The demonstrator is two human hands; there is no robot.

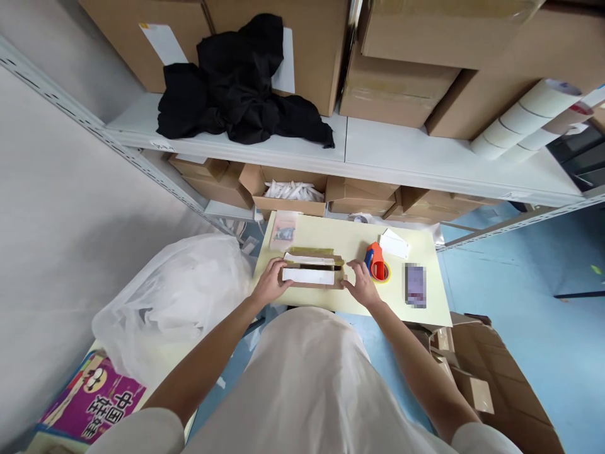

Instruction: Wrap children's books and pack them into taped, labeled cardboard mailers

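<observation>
A small cardboard box [314, 285] with white labels along it lies on the pale yellow table [326, 231], a dark gap running along its top. My left hand [270, 282] grips its left end, thumb at the near side and fingers at the far side. At the opposite end, my right hand [362, 285] is curled with thumb and fingers against the box's right edge. Just right of that hand stands an orange and blue tape dispenser [377, 261] with a yellow roll.
A blurred phone-like object [415, 285], white papers [394, 243] and a small clear packet [284, 229] lie on the table. Behind stands a shelf [401, 148] with boxes and black cloth [246, 82]. A white plastic bag [179, 296] bulges at left; flattened cardboard [501, 372] leans at right.
</observation>
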